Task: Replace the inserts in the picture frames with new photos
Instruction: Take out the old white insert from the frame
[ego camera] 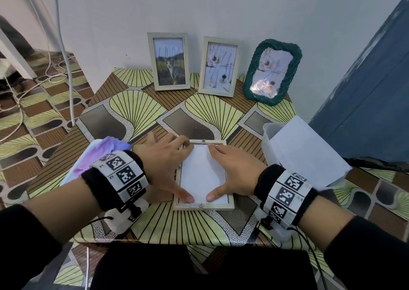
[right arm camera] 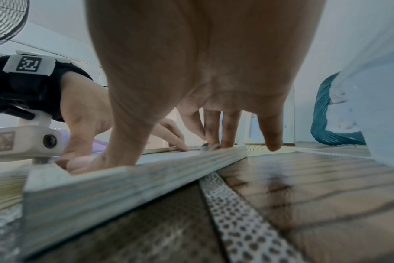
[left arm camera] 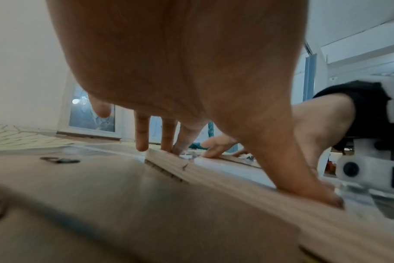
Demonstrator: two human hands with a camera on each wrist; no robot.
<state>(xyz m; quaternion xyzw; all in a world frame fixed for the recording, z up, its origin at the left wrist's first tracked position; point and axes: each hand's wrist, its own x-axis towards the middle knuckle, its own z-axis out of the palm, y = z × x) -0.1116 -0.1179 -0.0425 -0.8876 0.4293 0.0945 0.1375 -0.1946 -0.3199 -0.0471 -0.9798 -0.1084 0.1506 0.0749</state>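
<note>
the wooden frame (ego camera: 203,206) lies face down on the patterned table (ego camera: 141,110), right in front of me, with a white photo sheet (ego camera: 203,174) set in its back. my left hand (ego camera: 164,163) and right hand (ego camera: 235,170) are spread flat on the sheet, thumbs near the frame's close edge and fingertips at its far edge. i think i should push softly and evenly so the sheet slips flat under the little clips, while three more frames (ego camera: 218,66) stand behind this frame by the wall.
</note>
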